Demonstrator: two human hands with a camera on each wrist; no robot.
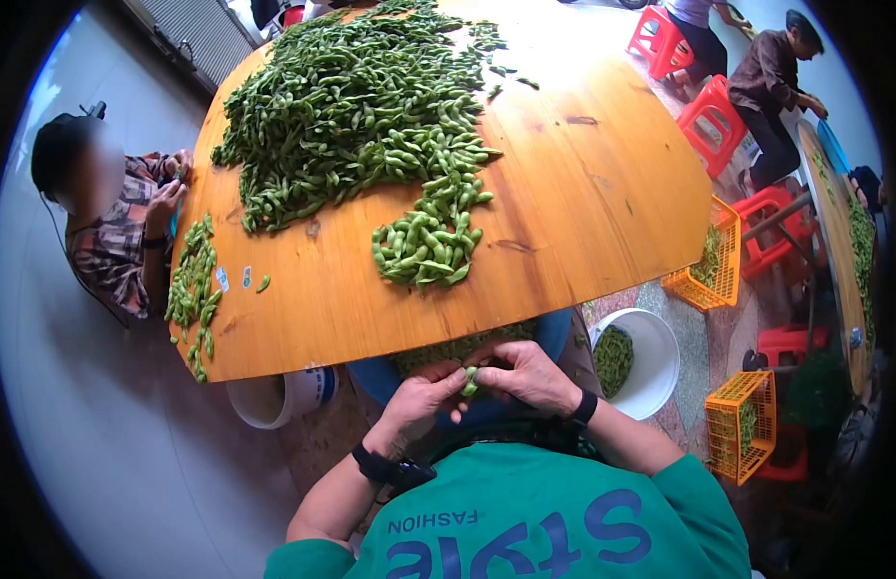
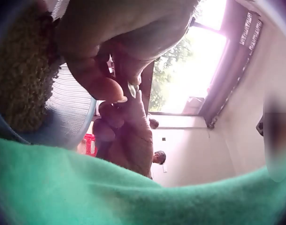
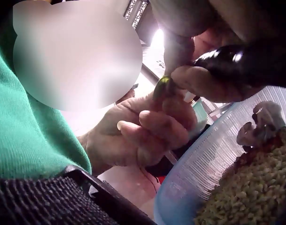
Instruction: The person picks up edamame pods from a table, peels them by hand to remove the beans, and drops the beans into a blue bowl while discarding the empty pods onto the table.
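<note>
Green pod (image 1: 470, 383) pinched between the left hand (image 1: 424, 394) and the right hand (image 1: 537, 378)

In the head view the pod's long axis runs roughly along the line from the wearer's body toward the tabletop (image 1: 583, 193), one end toward the green shirt (image 1: 554, 521) and the other toward the wood. In the right wrist view it shows as a short glossy shape, tilted. Which end is the stem cannot be told, since fingertips cover part of it.

The left hand has its thumb and a finger closed on the pod, with the other fingers curled loosely below. The right hand meets it from the opposite side, its thumb and a finger pinching at the pod; exactly how much they cover is hard to see.

The pod sits at the fingertips of both hands, between them, just on the wearer's side of the tabletop's near edge. It is above a blue basin (image 1: 558, 333) holding a mass of small beans (image 3: 251, 187), and apart from the basin's wall. On the tabletop a large heap of pods (image 1: 342, 116) trails down to a small cluster (image 1: 427, 249). A white bucket (image 1: 660, 340) with more pods stands beside the basin, on the right-hand side.
</note>
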